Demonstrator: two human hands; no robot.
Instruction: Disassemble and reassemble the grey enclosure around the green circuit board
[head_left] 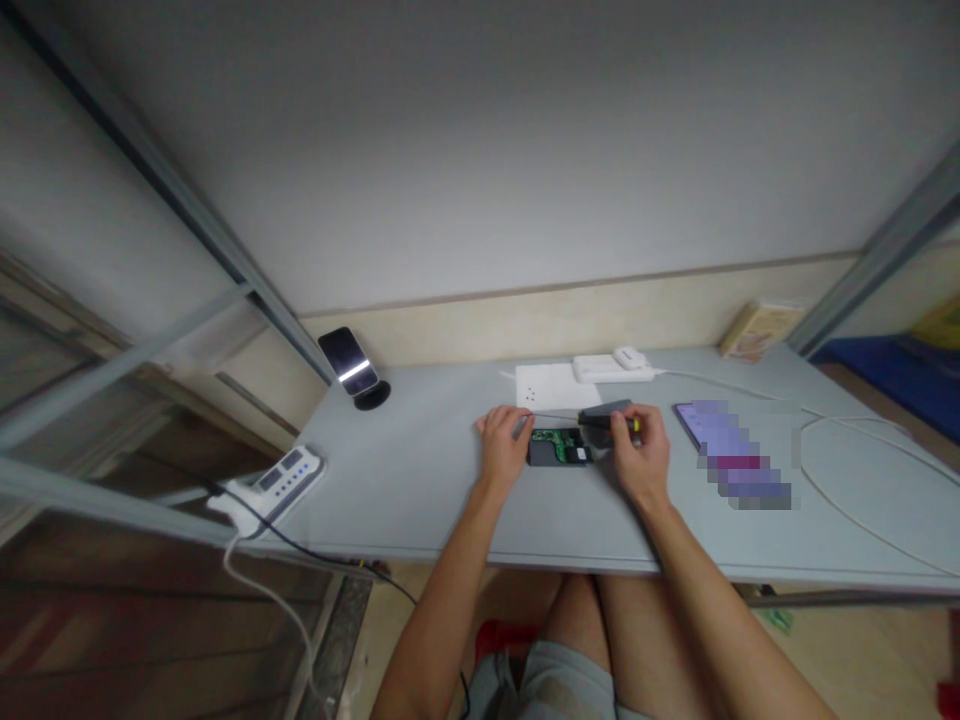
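I'm looking down from the head camera at a grey table (420, 490), and both hands are working close together near its middle. The left hand (504, 442) is resting at the left end of a small dark device (556, 447), which is lying flat with its case open and a green circuit board showing. The fingers are curled down against that end, but I cannot tell whether they are actually gripping it or only steadying it. The right hand (642, 452) is sitting just right of the device, fingers pinched narrow around a screwdriver (601, 422) with a black and yellow handle. The tool is lying almost level and pointing left across the far edge of the device; the tip itself is too small for me to make out. A grey cover piece (609, 407) is lying just behind the screwdriver. Beyond that, a white sheet of paper (551, 384) is lying flat with a few tiny dark specks on it, and a white power bank (600, 368) is sitting at its right with a small white case (628, 356) touching it. A white cable (825, 482) is looping over the right side of the table, near a phone (705, 425) lying flat. Well off to the left, another phone (349, 362) is leaning on a round stand, and a power strip (277, 480) is sitting at the table's corner.
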